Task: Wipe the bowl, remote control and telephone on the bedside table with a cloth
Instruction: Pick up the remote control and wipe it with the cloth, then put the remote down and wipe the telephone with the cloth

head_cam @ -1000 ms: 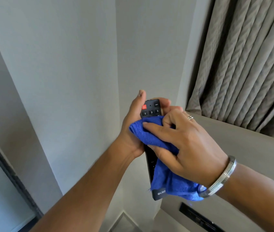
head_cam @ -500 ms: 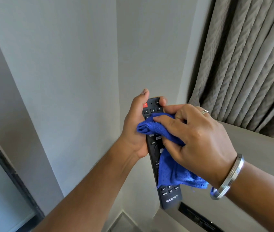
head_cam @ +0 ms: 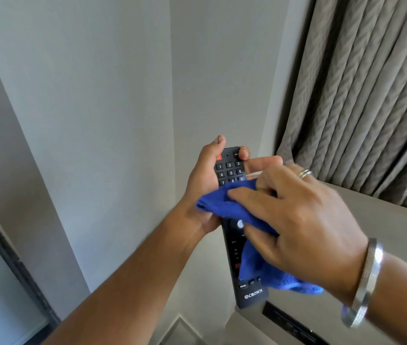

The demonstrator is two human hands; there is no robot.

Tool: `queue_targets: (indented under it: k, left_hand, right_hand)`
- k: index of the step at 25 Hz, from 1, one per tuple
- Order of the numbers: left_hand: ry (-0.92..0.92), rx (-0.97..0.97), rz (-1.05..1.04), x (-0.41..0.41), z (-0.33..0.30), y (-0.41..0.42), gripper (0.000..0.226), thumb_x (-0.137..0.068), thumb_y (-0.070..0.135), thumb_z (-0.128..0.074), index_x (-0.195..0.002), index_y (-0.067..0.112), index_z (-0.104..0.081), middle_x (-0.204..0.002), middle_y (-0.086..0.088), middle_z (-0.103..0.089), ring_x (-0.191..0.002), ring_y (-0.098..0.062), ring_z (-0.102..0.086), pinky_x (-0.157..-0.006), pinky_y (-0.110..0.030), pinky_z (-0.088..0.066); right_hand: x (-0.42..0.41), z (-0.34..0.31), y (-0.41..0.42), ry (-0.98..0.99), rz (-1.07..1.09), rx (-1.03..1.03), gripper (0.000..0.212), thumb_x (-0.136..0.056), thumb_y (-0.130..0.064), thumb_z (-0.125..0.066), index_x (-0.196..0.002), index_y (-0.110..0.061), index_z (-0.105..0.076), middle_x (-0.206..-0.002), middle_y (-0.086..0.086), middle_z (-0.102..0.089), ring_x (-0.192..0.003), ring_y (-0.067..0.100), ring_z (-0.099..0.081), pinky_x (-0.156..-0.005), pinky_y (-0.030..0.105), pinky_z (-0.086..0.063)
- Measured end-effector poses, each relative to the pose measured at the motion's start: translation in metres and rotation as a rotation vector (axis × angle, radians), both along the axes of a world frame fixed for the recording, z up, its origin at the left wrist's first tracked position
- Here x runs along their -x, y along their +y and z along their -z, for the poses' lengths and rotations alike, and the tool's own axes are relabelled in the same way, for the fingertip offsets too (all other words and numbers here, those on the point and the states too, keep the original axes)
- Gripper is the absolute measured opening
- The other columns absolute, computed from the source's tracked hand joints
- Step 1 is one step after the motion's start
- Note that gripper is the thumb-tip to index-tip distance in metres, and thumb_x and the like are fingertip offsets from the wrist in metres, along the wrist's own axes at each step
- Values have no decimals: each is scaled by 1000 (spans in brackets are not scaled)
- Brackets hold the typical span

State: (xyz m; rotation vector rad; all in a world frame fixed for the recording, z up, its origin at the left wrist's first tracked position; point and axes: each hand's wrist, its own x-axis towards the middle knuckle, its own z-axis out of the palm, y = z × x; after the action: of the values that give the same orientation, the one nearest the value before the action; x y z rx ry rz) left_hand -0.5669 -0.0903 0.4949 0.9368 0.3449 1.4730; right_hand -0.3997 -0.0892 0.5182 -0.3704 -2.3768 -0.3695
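Remote control (head_cam: 231, 170) in left hand (head_cam: 203, 185), right hand (head_cam: 297, 217) pressing blue cloth (head_cam: 224, 205) across it

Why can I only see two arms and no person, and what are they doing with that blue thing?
The camera sits on the person's head and looks forward and down, so you see what they see: their own two arms, not their face. There is only this one view.

The left hand holds a black remote control up in the air, gripping it near the top where the number buttons are. The right hand presses a blue cloth against the middle of the remote to wipe it clean. That hand wears a ring, and a silver bangle sits on the wrist.

Behind the hands are plain grey walls, and a curtain hangs on the right. No table shows in this picture, so I cannot see the bowl or the telephone.
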Motion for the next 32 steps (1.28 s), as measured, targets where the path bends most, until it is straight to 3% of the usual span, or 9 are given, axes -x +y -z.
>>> queue_targets:
  k: [2, 5, 9, 15, 20, 25, 29, 32]
  left_hand:
    - [-4, -5, -25, -3, -2, 0, 40, -87, 52, -58, -84, 11, -58, -108, -25, -73, -94, -38, -71, -83, -41, -58]
    - [-18, -3, -55, -1, -2, -2, 40, -89, 52, -55, -80, 13, -60, -105, -26, -73, -87, -35, -73, -75, -38, -59]
    - [37, -7, -111, -2, 4, -1, 39, -88, 52, -48, -78, 16, -57, -100, -24, -75, -95, -37, -71, -84, -42, -59]
    - [-15, -8, -49, 0, -4, 4, 39, -85, 51, -52, -77, 14, -55, -101, -24, -74, -92, -38, -71, -84, -43, -58]
    - [-37, -13, -103, 1, 1, 12, 41, -86, 52, -45, -77, 14, -55, -92, -19, -75, -91, -39, -71, -90, -48, -54]
    - [-8, 99, -16, -1, 19, 31, 45, -92, 51, -40, -76, 13, -57, -90, -19, -76, -89, -34, -72, -83, -40, -58]
    - [-164, 262, -12, -7, 53, 72, 44, -93, 48, -38, -75, 12, -57, -83, -13, -75, -90, -36, -73, -80, -44, -61]
    - [-125, 473, -52, -21, 121, 101, 45, -94, 47, -38, -75, 12, -58, -78, -10, -74, -89, -37, -74, -78, -45, -62]
  right_hand:
    - [6, 7, -2, 22, -8, 20, 22, -83, -26, -57, -98, -17, -70, -79, 6, -49, -67, 26, -49, -44, 38, -47]
    - [4, 6, 9, 63, 44, 26, 28, -82, -28, -55, -105, -21, -70, -83, 6, -52, -75, 29, -55, -46, 38, -49]
    - [-7, 8, 22, 96, 166, 55, 26, -79, -23, -58, -101, -21, -71, -80, 4, -50, -72, 29, -52, -49, 40, -50]
    - [1, 15, 3, 106, -88, 95, 26, -82, -26, -55, -104, -22, -69, -81, 2, -48, -66, 26, -47, -53, 40, -46]
    - [-11, 28, 28, 153, 78, 138, 31, -77, -19, -60, -105, -23, -71, -78, 4, -48, -69, 26, -48, -53, 44, -49]
    - [-13, 37, 47, 226, -16, 227, 39, -81, -20, -60, -120, -21, -64, -86, 3, -46, -76, 23, -47, -68, 38, -45]
    - [-27, 92, 55, 25, -27, 411, 41, -83, -17, -61, -124, -16, -62, -88, 9, -48, -75, 28, -48, -75, 39, -44]
    - [-65, 172, 34, -199, -69, 610, 38, -84, -12, -55, -120, -15, -65, -85, 12, -53, -70, 28, -49, -66, 35, -48]
